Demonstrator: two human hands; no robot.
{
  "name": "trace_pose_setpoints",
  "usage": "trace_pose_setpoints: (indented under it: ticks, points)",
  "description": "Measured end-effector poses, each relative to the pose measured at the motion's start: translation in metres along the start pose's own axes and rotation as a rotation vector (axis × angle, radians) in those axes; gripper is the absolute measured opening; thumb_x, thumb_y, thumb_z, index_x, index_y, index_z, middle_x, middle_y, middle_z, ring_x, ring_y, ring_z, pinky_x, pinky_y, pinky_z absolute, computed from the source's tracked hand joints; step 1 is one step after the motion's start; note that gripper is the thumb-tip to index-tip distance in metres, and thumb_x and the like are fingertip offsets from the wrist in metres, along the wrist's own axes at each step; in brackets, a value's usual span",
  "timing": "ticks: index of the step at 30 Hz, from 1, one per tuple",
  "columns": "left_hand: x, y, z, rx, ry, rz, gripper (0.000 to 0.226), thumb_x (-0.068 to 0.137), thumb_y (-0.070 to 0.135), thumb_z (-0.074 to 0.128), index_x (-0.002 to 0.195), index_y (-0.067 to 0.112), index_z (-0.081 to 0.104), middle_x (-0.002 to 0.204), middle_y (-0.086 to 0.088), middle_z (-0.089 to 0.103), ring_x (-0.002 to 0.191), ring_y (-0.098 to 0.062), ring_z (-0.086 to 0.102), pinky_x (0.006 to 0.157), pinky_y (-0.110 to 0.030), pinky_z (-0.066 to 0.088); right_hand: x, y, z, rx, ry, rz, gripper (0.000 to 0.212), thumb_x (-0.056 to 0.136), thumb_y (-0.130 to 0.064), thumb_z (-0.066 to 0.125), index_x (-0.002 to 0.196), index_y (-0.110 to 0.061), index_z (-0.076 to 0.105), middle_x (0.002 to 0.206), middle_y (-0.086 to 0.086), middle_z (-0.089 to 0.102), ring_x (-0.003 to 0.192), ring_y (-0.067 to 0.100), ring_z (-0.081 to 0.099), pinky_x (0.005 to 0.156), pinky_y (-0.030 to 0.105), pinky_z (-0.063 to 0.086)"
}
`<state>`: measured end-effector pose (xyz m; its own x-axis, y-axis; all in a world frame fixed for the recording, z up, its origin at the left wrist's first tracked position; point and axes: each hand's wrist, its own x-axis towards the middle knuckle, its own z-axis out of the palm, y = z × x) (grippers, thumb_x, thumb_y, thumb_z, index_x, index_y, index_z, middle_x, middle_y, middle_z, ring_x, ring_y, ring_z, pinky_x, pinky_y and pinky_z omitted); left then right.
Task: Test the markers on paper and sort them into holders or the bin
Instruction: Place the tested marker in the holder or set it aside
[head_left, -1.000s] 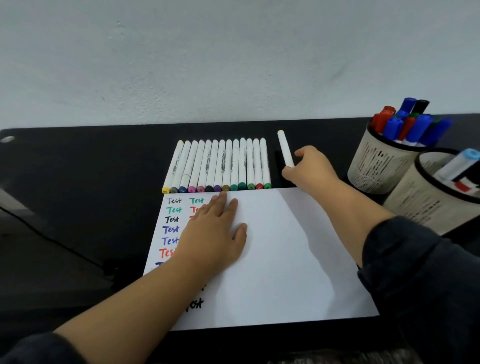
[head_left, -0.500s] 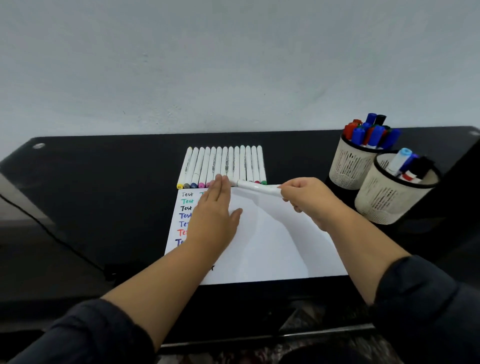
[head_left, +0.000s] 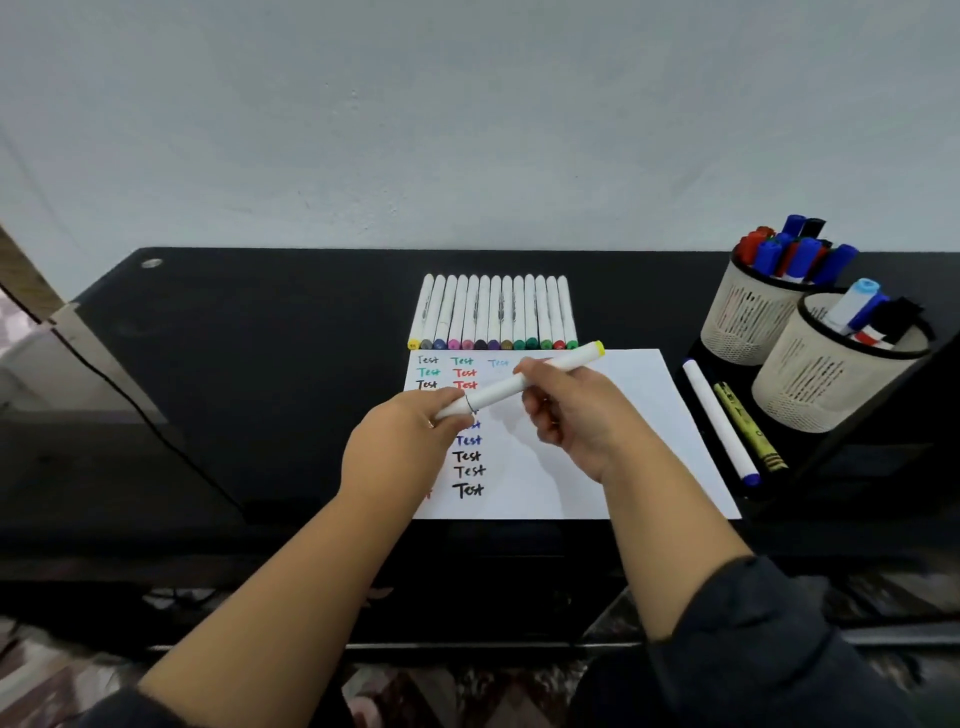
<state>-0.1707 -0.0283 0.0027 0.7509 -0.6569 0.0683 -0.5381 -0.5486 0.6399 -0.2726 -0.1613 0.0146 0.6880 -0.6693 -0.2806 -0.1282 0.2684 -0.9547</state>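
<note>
- The left hand (head_left: 410, 447) pinched the near cap end of a white marker (head_left: 519, 383) held above the paper (head_left: 613, 441).
- The right hand (head_left: 571, 410) gripped its barrel; to uncap well, it should probably hold firm while the left pulls straight along the barrel.
- Thirteen markers lay in a row (head_left: 493, 312) on the bench (head_left: 260, 338).
- Two loose markers (head_left: 719, 421) lay before two holders (head_left: 826, 374).
</note>
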Motion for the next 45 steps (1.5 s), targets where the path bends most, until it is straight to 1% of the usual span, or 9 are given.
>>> trace_pose_setpoints:
  ticks: [4, 9, 15, 21, 27, 32, 40, 43, 45]
  points:
    - [-0.006, 0.001, -0.002, 0.059, 0.037, 0.074, 0.03, 0.091, 0.041, 0.055, 0.121, 0.037, 0.06, 0.093, 0.015, 0.054, 0.08, -0.007, 0.051, 0.059, -0.015, 0.037, -0.005, 0.005, 0.027, -0.022, 0.054, 0.013, 0.024, 0.09, -0.033, 0.062, 0.078, -0.013, 0.061, 0.05, 0.0, 0.047, 0.043, 0.01, 0.035, 0.042, 0.02, 0.03]
    - [-0.007, -0.002, -0.004, 0.042, -0.039, 0.015, 0.038, 0.09, 0.045, 0.055, 0.127, 0.038, 0.055, 0.109, 0.014, 0.059, 0.086, -0.004, 0.049, 0.063, -0.018, 0.037, -0.006, 0.011, 0.042, 0.05, 0.169, 0.019, 0.019, 0.091, -0.023, 0.057, 0.075, -0.014, 0.056, 0.049, -0.002, 0.041, 0.045, 0.011, 0.032, 0.044, 0.022, 0.028]
    - [-0.003, -0.004, -0.007, -0.068, -0.196, -0.083, 0.033, 0.087, 0.044, 0.061, 0.12, 0.042, 0.06, 0.067, 0.009, 0.058, 0.052, -0.006, 0.045, 0.049, -0.019, 0.035, -0.003, 0.016, 0.04, 0.098, 0.138, 0.05, 0.02, 0.091, -0.017, 0.053, 0.071, -0.014, 0.05, 0.042, -0.003, 0.037, 0.044, 0.012, 0.028, 0.043, 0.021, 0.025]
    - [0.002, -0.001, -0.008, -0.038, -0.183, -0.072, 0.03, 0.088, 0.044, 0.058, 0.118, 0.04, 0.061, 0.072, 0.005, 0.061, 0.056, -0.014, 0.055, 0.052, -0.024, 0.043, 0.002, 0.019, 0.044, 0.126, 0.153, 0.032, 0.03, 0.085, -0.026, 0.068, 0.063, -0.015, 0.051, 0.044, 0.0, 0.036, 0.038, 0.01, 0.027, 0.038, 0.019, 0.025]
    - [0.004, -0.003, -0.008, 0.02, -0.238, -0.072, 0.032, 0.09, 0.045, 0.055, 0.122, 0.042, 0.058, 0.066, 0.01, 0.055, 0.052, -0.007, 0.048, 0.048, -0.02, 0.031, 0.006, 0.022, 0.043, 0.112, 0.186, 0.043, 0.024, 0.086, -0.012, 0.059, 0.064, -0.014, 0.049, 0.04, -0.003, 0.039, 0.036, 0.009, 0.031, 0.039, 0.019, 0.027]
    - [0.006, -0.002, -0.009, -0.048, -0.313, -0.112, 0.03, 0.091, 0.04, 0.056, 0.121, 0.039, 0.061, 0.061, 0.008, 0.051, 0.047, -0.007, 0.045, 0.049, -0.02, 0.034, 0.008, 0.022, 0.042, 0.079, 0.17, 0.066, 0.024, 0.086, -0.011, 0.058, 0.065, -0.013, 0.048, 0.04, -0.003, 0.038, 0.036, 0.009, 0.03, 0.039, 0.017, 0.026]
    - [0.005, 0.001, -0.014, -0.084, -0.363, -0.14, 0.026, 0.091, 0.04, 0.056, 0.115, 0.035, 0.065, 0.08, 0.004, 0.063, 0.054, -0.007, 0.049, 0.049, -0.018, 0.036, 0.006, 0.019, 0.042, 0.058, 0.163, 0.024, 0.031, 0.086, -0.009, 0.057, 0.059, -0.015, 0.043, 0.039, -0.005, 0.037, 0.038, 0.009, 0.029, 0.041, 0.019, 0.027]
    - [0.005, -0.001, -0.017, -0.152, -0.403, -0.156, 0.011, 0.09, 0.037, 0.059, 0.096, 0.037, 0.068, 0.098, -0.007, 0.069, 0.072, -0.018, 0.06, 0.063, -0.027, 0.046, 0.006, 0.02, 0.04, 0.074, 0.116, 0.011, 0.034, 0.087, -0.007, 0.057, 0.058, -0.015, 0.04, 0.042, -0.004, 0.036, 0.04, 0.01, 0.028, 0.042, 0.02, 0.025]
    - [0.004, -0.002, -0.018, -0.178, -0.408, -0.166, 0.009, 0.09, 0.036, 0.06, 0.092, 0.037, 0.068, 0.099, -0.009, 0.069, 0.076, -0.02, 0.06, 0.066, -0.028, 0.046, 0.007, 0.021, 0.04, 0.07, 0.102, 0.009, 0.033, 0.087, -0.007, 0.057, 0.06, -0.015, 0.04, 0.043, -0.002, 0.037, 0.039, 0.01, 0.028, 0.041, 0.02, 0.026]
